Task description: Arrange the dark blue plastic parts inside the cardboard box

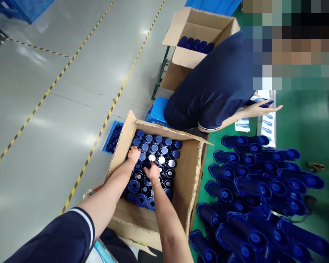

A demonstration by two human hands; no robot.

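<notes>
An open cardboard box [190, 171] on the floor holds several upright dark blue plastic tubes [160, 149], seen end-on. Both my arms reach down into it. My left hand [133, 154] rests on the tubes near the box's left wall, fingers curled over one. My right hand [152, 171] grips the top of a tube in the middle of the box. Whether either tube is lifted cannot be seen.
A pile of blue tubes [260, 193] lies on the green table at right. A co-worker in a dark blue shirt [214, 87] bends over the table, hand [263, 107] outstretched. A second box [197, 40] of tubes stands behind; a blue tray [112, 137] sits on the grey floor.
</notes>
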